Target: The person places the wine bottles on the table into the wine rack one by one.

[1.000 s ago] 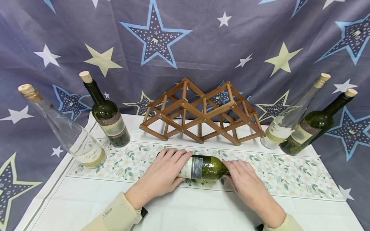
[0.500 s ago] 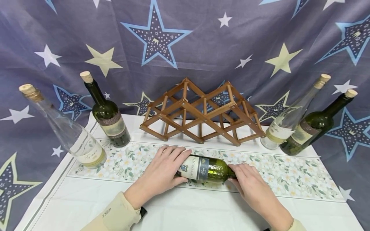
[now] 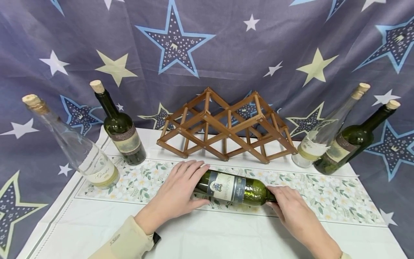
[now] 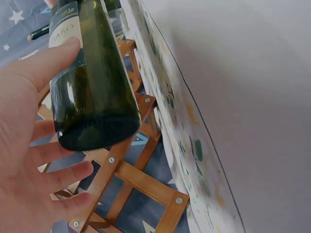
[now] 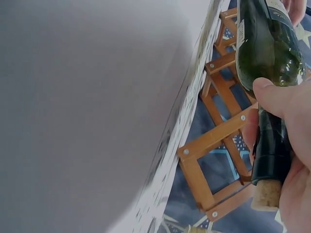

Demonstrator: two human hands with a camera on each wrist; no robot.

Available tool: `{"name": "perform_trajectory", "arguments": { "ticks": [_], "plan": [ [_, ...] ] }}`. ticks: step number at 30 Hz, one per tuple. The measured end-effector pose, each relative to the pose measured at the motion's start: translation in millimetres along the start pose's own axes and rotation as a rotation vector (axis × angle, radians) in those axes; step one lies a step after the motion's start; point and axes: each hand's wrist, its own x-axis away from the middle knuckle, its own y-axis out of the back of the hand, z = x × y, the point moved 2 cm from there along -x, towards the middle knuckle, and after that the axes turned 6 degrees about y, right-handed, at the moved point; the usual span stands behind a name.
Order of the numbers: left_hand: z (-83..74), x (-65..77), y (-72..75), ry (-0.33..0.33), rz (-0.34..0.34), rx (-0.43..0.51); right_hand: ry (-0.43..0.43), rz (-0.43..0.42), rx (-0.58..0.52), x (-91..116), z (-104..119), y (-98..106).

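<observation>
A green wine bottle (image 3: 231, 187) with a cork lies sideways, low over the floral table runner, its neck to the right. My right hand (image 3: 295, 210) grips the neck; in the right wrist view the cork (image 5: 267, 195) sticks out past my palm. Beside the base end is my left hand (image 3: 178, 190), its fingers loosely extended and its thumb apart from them. In the left wrist view, the thumb lies in front of the label and the other fingers spread behind the bottle's base (image 4: 99, 131); whether they touch the glass I cannot tell.
Behind the bottle stands a wooden lattice wine rack (image 3: 228, 135). To the left are a clear corked bottle (image 3: 100, 171) and a green one (image 3: 127, 138). At right, another clear bottle (image 3: 312, 147) and dark green bottle (image 3: 343, 147) stand close together. A starry cloth (image 3: 226, 54) hangs behind.
The bottle has shifted to the right with my right hand. Its base end has slid partly out from under my left hand, showing more label, and the left fingers have loosened.
</observation>
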Motion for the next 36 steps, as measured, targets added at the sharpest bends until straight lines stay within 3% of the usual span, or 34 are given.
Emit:
{"name": "perform_trajectory", "arguments": {
  "ticks": [18,36],
  "plan": [
    [12.4,14.2,-1.6,0.088,0.017,-0.001,-0.094,-0.022,-0.001,19,-16,23],
    [25.9,28.7,1.0,0.111,0.019,-0.018,-0.237,-0.010,0.035,49,-32,36]
  ]
}}
